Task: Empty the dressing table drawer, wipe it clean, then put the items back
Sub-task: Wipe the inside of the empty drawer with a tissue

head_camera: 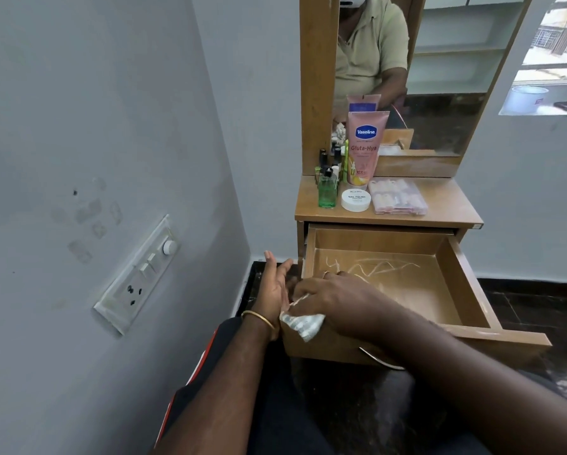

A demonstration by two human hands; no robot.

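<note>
The wooden drawer (459, 277) of the dressing table is pulled out and holds no items; pale streaks mark its floor. My right hand (334, 300) rests over the drawer's near left corner, gripping a crumpled white cloth (303, 325) that hangs over the front edge. My left hand (274, 287), with a gold bangle at the wrist, is held open just outside the drawer's left side, palm toward the right hand. On the tabletop stand a pink Vaseline tube (364, 149), a green bottle (327, 192), a white nail polish remover jar (356, 200), a clear nail box (397, 200) and several small bottles (328, 159).
A mirror (439, 77) rises behind the tabletop. The grey wall on the left carries a switch and socket panel (138, 277). The floor around the table is dark tile. The drawer's front panel (521, 339) juts toward my lap.
</note>
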